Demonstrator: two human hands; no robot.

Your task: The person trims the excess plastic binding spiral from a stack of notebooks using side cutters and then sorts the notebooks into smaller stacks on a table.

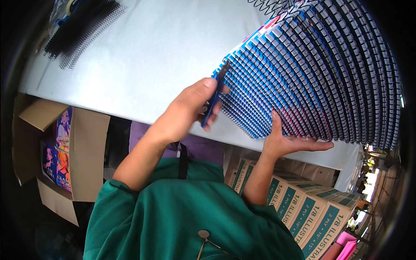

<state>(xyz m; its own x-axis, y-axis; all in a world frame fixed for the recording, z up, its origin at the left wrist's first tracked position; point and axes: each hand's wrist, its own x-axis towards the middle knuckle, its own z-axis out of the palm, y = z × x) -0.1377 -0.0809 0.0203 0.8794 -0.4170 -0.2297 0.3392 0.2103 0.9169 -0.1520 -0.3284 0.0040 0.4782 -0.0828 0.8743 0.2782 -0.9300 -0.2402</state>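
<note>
A large stack of spiral-bound notebooks (303,82) fans across the right side of the table, their black coils facing up toward me in curved rows. My left hand (184,110) is closed around blue-handled pliers (212,102). The dark jaws point away from me and meet the stack's left edge, near the coil ends; whether they grip a wire is too small to tell. Along the near side of the stack, my right hand (284,143) lies against the notebooks, thumb raised and fingers stretched out to the right.
Loose black spiral coils (84,32) lie in a pile at the far left of the pale table (130,65). Below the table edge, an opened cardboard box (89,151) holds colourful printed covers (63,162). Several brown-and-green cartons (299,203) stand at lower right.
</note>
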